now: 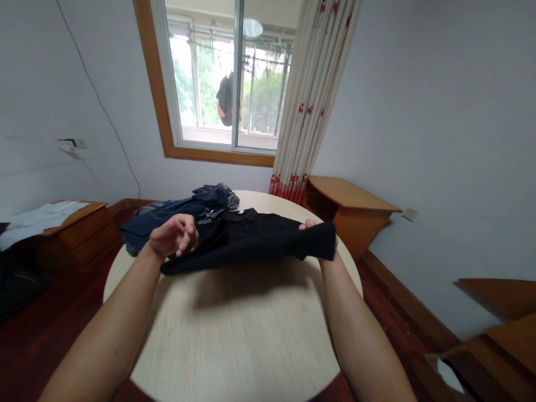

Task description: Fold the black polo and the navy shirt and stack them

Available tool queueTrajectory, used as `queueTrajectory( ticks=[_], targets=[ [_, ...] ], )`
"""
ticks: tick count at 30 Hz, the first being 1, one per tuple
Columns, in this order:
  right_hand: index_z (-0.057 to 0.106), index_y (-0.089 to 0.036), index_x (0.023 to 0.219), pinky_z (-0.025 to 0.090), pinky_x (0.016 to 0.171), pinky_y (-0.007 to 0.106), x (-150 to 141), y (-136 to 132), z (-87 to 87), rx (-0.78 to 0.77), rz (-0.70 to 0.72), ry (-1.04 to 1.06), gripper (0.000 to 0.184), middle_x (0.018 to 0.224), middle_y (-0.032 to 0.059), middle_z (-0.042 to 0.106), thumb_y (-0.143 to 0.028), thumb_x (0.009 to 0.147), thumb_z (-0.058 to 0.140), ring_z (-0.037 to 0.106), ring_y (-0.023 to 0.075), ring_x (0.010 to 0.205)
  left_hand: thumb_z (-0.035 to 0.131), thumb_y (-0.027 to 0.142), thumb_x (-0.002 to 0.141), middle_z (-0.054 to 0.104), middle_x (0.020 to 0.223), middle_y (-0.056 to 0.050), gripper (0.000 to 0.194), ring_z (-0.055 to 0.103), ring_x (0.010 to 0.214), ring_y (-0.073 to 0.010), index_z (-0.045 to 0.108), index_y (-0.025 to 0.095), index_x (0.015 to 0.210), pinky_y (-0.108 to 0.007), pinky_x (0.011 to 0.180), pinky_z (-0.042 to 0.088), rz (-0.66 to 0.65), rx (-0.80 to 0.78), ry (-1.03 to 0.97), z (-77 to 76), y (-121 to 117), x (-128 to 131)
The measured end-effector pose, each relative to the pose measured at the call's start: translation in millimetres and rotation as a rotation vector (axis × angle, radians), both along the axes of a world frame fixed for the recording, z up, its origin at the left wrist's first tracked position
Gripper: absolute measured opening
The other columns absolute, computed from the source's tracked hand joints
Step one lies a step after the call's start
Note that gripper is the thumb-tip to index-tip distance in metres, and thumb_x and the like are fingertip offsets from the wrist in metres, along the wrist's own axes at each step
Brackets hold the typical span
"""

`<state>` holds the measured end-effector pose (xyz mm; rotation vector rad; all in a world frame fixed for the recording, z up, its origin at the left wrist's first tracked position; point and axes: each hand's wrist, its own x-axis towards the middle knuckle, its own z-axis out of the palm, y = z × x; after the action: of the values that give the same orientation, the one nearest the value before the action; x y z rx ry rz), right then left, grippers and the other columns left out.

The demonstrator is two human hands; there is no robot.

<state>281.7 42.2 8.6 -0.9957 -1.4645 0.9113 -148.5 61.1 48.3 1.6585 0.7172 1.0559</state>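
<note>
A black collared shirt (259, 245) spans the far half of the round table, its collar and a small light label facing the window. Its near edge is lifted off the tabletop and casts a shadow below. My right hand (310, 224) grips the raised right end of this fabric, most of the fingers hidden behind the cloth. At the shirt's left side is my left hand (175, 234), fingers loosely curled and apart, with nothing visible between them. Whether it touches the cloth is unclear.
Dark blue and grey clothes (180, 209) lie heaped on the far left of the pale round table (238, 340). A wooden desk (352, 201) stands behind right, and a low wooden cabinet (90, 231) holds white cloth at left. A curtain (310, 106) hangs by the window.
</note>
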Motion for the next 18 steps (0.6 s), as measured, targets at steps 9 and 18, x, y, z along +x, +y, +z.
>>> queueTrajectory(
  ticks=[9,18],
  targets=[
    [0.07,-0.018,0.092,0.054,0.081,0.037,-10.6,19.3,-13.8,-0.129,-0.043,-0.139,0.057,0.098,0.0122,0.075,-0.073,0.075,0.065,0.071,0.0245,0.088,0.063,0.068,0.077,0.07,0.073,-0.006,0.052,0.063,0.063,-0.0187,0.068,0.017,0.082,-0.032,0.063,0.05,0.08,0.049,0.3,-24.9,10.2,45.2],
    [0.075,-0.018,0.099,0.051,0.095,0.044,-9.6,35.4,-46.6,-0.063,-0.127,-0.563,0.027,0.107,0.0096,0.076,-0.037,0.082,0.07,0.069,0.0256,0.099,0.079,0.043,0.076,0.062,0.132,-0.008,0.035,0.055,0.124,-0.0302,0.075,0.028,0.107,-0.043,0.105,0.041,-0.177,0.517,0.895,-54.9,2.6,76.0]
  ],
)
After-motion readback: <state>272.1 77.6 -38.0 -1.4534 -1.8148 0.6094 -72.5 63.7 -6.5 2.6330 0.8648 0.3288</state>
